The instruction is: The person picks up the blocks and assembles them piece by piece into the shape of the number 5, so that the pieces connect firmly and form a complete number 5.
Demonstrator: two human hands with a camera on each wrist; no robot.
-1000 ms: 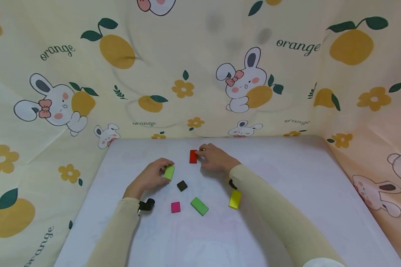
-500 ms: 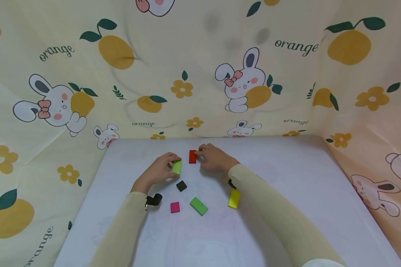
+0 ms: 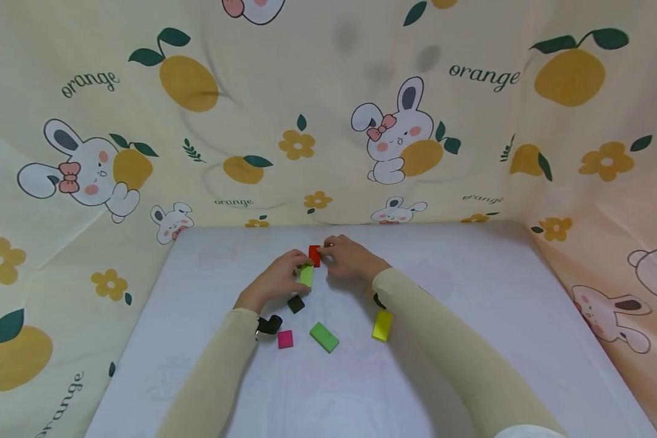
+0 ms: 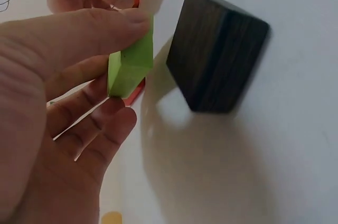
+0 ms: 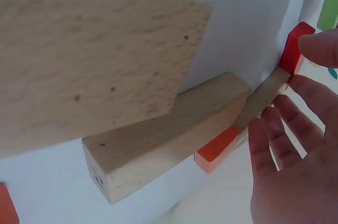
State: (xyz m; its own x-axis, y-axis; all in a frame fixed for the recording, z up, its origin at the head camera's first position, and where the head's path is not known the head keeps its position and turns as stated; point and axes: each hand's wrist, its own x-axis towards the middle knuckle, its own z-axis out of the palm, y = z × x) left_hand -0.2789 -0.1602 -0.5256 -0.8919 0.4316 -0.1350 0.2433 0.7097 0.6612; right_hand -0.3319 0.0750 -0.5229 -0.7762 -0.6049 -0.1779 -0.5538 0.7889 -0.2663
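Note:
My left hand (image 3: 278,277) pinches a light green block (image 3: 306,277) between thumb and fingers, just in front of a red block (image 3: 314,257). In the left wrist view the green block (image 4: 138,57) overlaps red behind it. My right hand (image 3: 351,258) has its thumb and index fingertip at the red block (image 5: 294,49), holding it by its right side. Beside those fingers runs a plain wooden block (image 5: 263,97), with an orange block (image 5: 217,150) farther along. A dark block (image 3: 295,304) sits close below my left hand.
Nearer on the white table (image 3: 328,395) lie a pink block (image 3: 285,339), a green block (image 3: 324,337) and a yellow block (image 3: 382,326) beside the right sleeve. Two larger wooden blocks (image 5: 169,134) show in the right wrist view. A patterned cloth (image 3: 317,91) stands behind.
My left hand has carried the light green block right and slightly away from me, up to the red block. The right hand stays in place at the red block.

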